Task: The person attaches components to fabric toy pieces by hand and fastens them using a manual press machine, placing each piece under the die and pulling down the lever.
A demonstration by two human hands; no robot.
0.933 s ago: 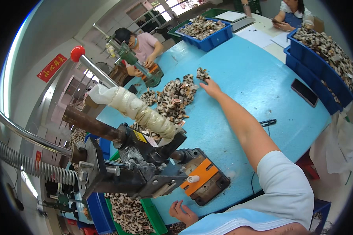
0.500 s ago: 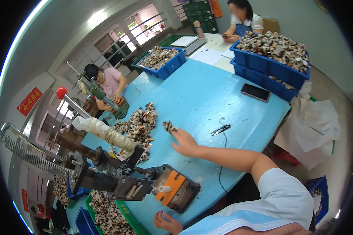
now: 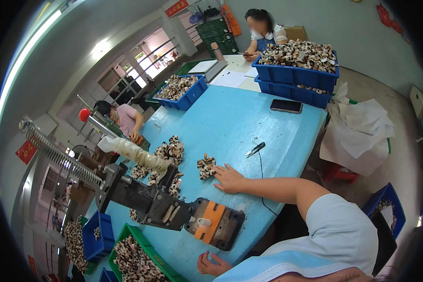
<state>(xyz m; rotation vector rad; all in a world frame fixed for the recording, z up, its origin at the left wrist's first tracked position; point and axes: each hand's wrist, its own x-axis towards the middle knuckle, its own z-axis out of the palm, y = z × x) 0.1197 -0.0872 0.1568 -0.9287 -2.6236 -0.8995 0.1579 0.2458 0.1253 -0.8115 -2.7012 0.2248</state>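
Observation:
My right hand (image 3: 229,179) rests on the blue table with fingers stretched out and spread. Its fingertips touch the edge of a small spotted plush piece (image 3: 206,168), cream with black and brown patches, which lies on the tabletop. Down at the lower edge, my left hand (image 3: 213,263) is empty, its fingers loosely bent and apart. Between the hands stands a hand-lever press (image 3: 148,197) with a dark metal base, an orange plate (image 3: 209,220) and a short white post (image 3: 203,221). Behind the press lies a pile of similar plush pieces (image 3: 169,153), partly hidden by its wrapped handle.
Thread snips (image 3: 255,149) with a black cord and a phone (image 3: 286,106) lie on the table (image 3: 230,117). Blue bins (image 3: 293,74) of plush pieces stand far right, another blue bin (image 3: 192,95) far left. A green crate (image 3: 127,232) is beside the press. Two people sit across the table.
The plush piece, earlier pinched in my right hand, now lies spread on the table with my fingers opened beside it. The whole view has shifted slightly. My left hand stays low and empty.

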